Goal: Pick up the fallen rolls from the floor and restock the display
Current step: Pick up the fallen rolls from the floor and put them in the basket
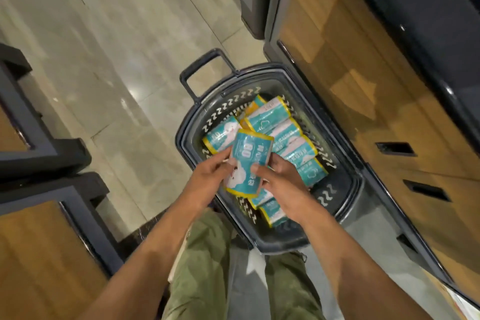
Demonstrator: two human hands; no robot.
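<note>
A teal roll [246, 161] with yellow ends and a white cloud print is held above a dark plastic basket [345, 189] on the floor. My left hand [210, 176] grips its left side. My right hand [280, 179] grips its right side, thumb across the front. Several more teal rolls [275, 122] lie inside the basket, some hidden under my hands.
The basket's pull handle [200, 70] points away from me over the pale tiled floor [104, 60]. A wood-panelled display unit [363, 86] with dark trim stands right against the basket. Other dark-framed wooden units [39, 254] stand at my left. My legs in green trousers [205, 267] are below.
</note>
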